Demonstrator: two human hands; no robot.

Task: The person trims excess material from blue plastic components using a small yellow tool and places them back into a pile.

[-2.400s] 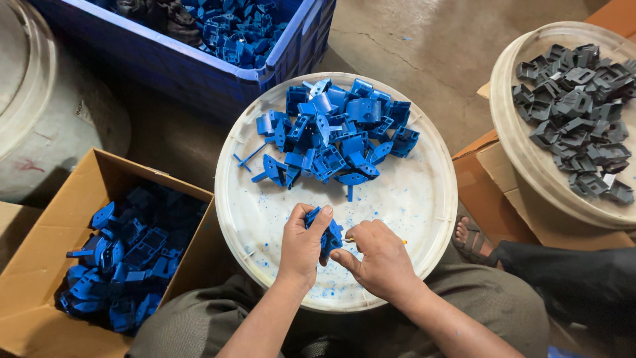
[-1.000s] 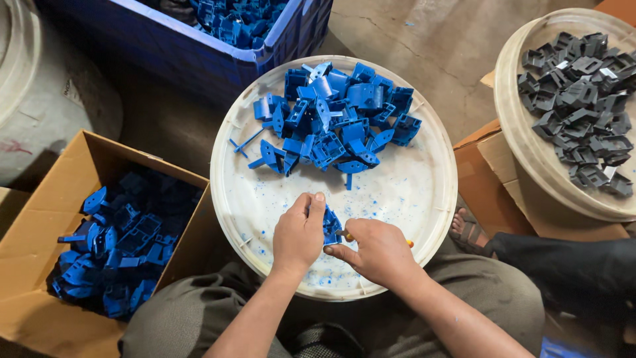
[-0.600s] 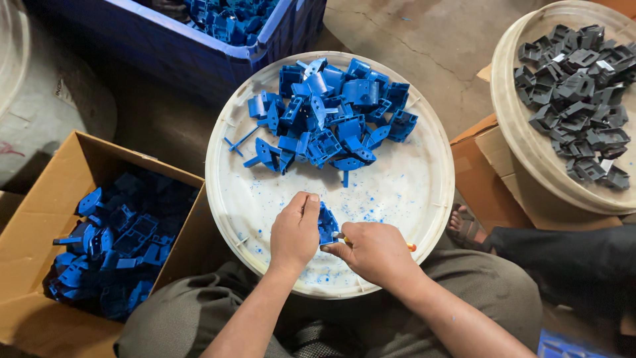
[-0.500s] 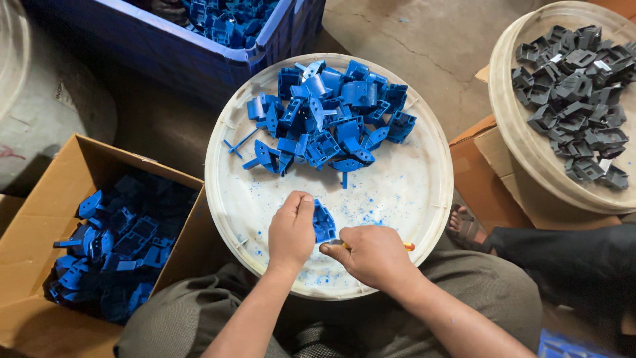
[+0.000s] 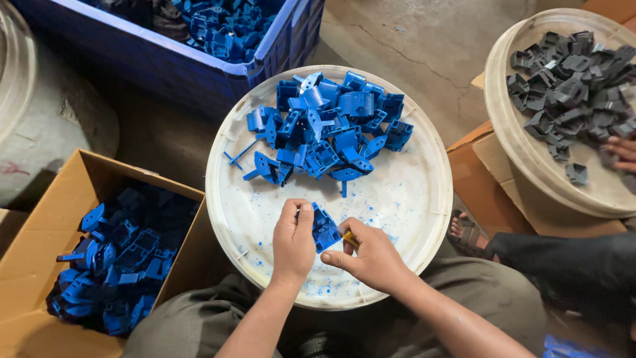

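Note:
My left hand (image 5: 293, 240) grips a small blue plastic part (image 5: 324, 229) over the near edge of a round white tray (image 5: 411, 199). Against that part my right hand (image 5: 371, 255) holds a small yellowish tool (image 5: 349, 238); only a short piece of it shows between the fingers. A pile of similar blue plastic parts (image 5: 328, 129) lies on the far half of the tray, with blue shavings scattered on the tray near my hands.
A cardboard box (image 5: 40, 219) with several blue parts stands at my left. A blue crate (image 5: 199, 66) of blue parts sits behind the tray. At right, another white tray (image 5: 523, 159) holds grey parts; another person's hand (image 5: 623, 152) and sandalled foot (image 5: 467, 232) are there.
My hands stay at the tray's near edge, turning the blue part slightly between them. The view has shifted a little; the pile has not changed.

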